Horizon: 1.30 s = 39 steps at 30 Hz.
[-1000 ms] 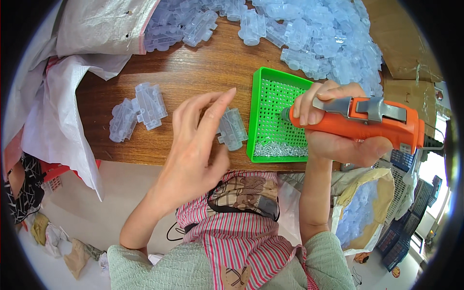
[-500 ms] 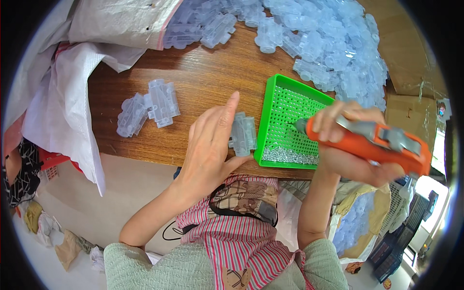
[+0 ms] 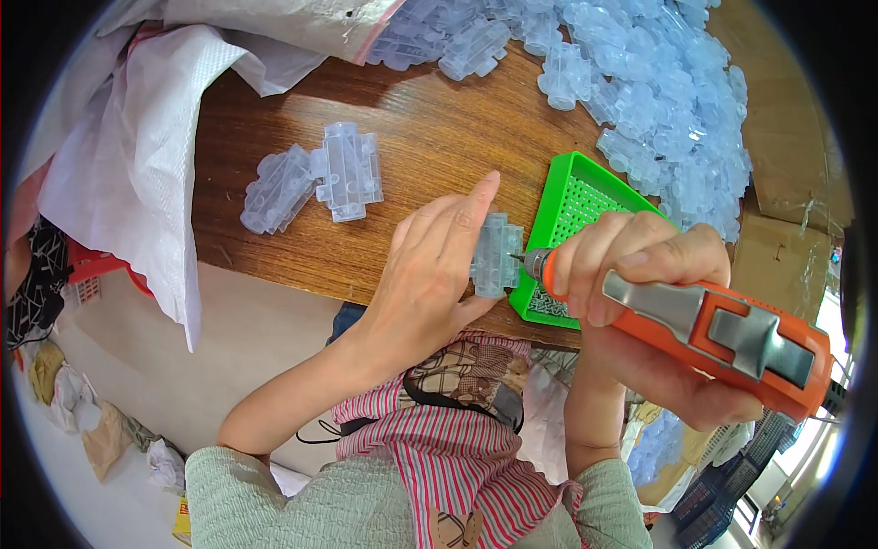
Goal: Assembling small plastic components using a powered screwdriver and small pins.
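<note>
In my right hand [image 3: 649, 274] is an orange electric screwdriver [image 3: 713, 334] with a grey clip lever, my fingers wrapped round its body. Its bit points left and meets the right side of a clear plastic part [image 3: 496, 256] near the table's front edge. My left hand [image 3: 425, 265] steadies that part from the left, index finger stretched along its upper end and thumb at its lower end. Some fingers of that hand are hidden. Just right of the part stands a green perforated tray [image 3: 547, 206] with small silvery screws [image 3: 551, 305], partly covered by my right hand.
Two clear plastic parts [image 3: 349, 174] lie together at the left of the brown wooden table [image 3: 430, 119]. A big heap of similar parts [image 3: 672, 119] covers the back right, beside cardboard [image 3: 786, 247]. A white woven sack [image 3: 137, 174] hangs over the left edge.
The screwdriver has moved left and nearer, from over the tray to the clear plastic part. My left hand stays at the part. The whole view has shifted slightly.
</note>
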### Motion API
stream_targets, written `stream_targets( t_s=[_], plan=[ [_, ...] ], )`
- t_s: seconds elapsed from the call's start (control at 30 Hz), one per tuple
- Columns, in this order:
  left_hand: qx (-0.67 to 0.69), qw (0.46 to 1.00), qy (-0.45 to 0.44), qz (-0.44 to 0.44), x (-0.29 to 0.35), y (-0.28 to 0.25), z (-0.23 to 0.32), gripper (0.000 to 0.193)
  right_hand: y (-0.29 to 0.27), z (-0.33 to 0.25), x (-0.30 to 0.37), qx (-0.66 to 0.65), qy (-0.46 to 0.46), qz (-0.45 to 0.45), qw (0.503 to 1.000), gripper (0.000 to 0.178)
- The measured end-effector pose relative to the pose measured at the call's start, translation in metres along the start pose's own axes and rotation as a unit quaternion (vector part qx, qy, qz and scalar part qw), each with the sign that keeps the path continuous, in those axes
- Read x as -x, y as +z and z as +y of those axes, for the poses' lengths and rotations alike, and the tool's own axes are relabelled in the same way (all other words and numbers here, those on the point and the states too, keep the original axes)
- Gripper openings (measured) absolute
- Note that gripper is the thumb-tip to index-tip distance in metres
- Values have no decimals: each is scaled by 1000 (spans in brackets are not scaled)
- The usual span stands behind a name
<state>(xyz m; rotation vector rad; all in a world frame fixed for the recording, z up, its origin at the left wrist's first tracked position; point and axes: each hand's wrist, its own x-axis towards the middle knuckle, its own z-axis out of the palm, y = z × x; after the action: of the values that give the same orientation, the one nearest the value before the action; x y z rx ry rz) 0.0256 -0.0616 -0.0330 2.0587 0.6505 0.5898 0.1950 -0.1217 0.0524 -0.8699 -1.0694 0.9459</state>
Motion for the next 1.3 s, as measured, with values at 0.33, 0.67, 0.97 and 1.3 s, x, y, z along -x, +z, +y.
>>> stream_targets(
  t_s=[0.33, 0.67, 0.97, 1.3],
  plan=[
    [-9, 1000, 12, 6, -6, -5, 1, 104, 4, 4, 0, -11, 51, 31, 998, 93],
    [-57, 987, 39, -144, -10, -24, 8, 101, -20, -17, -4, -89, -57, 48, 993, 99],
    [-41, 993, -12, -113, -9, -26, 29, 98, -38, 16, 11, 17, -81, 130, 988, 94],
    [-83, 996, -13, -25, 4, -7, 19, 84, -43, 22, 12, 17, -80, 108, 991, 97]
  ],
)
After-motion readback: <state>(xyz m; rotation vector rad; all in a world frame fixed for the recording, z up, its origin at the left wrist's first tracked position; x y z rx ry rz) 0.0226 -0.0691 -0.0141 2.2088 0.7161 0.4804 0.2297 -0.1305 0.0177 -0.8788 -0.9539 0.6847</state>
